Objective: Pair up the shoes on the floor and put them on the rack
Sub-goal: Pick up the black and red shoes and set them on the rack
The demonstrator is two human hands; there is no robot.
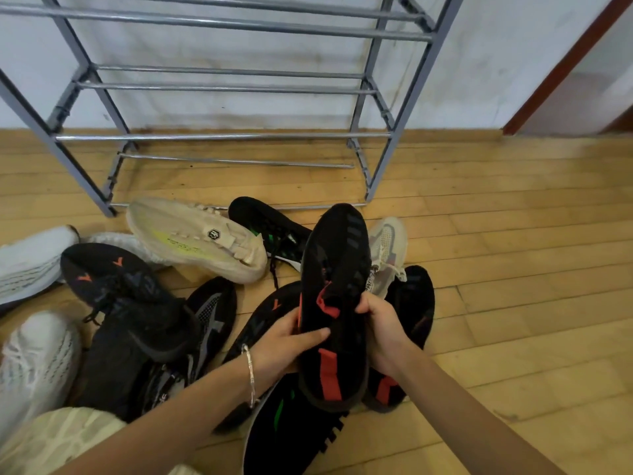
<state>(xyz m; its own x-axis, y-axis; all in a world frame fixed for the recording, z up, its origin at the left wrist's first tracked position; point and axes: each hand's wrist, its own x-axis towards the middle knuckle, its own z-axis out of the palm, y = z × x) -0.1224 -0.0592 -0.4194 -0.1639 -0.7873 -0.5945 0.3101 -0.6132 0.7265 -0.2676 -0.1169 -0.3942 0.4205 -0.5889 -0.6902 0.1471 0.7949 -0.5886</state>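
A: Setting: plank wood floor [513, 269] against a scuffed white wall [239, 108]. A grey metal rack [219, 136] stands beyond the fingers, by the wall. Loose shoes lie heaped on the floor around both hands.

B: Task item?

A: Black-and-red shoe [337, 262], held up off the pile, toe pointing away toward the rack. The left hand [284, 341] grips its side, thumb laid across the upper. The right hand [380, 327] has its fingers [363, 307] curled over the collar by the red trim. Both hands are clenched on this one shoe.

B: Likely mate?

A: A second red-striped shoe [414, 313] lies on the floor just beneath and outboard of the right fingers. Judged a match by the red heel strip; not confirmed.

B: Handling?

A: Knit upper, looks soft and light; the collar bunches under the grip. The sole is probably the stiff part. Better hold, in my judgement: heel or midsole, not the collar. Risk: the rack bars are thin, so the shoe may tip between them unless the sole spans two.
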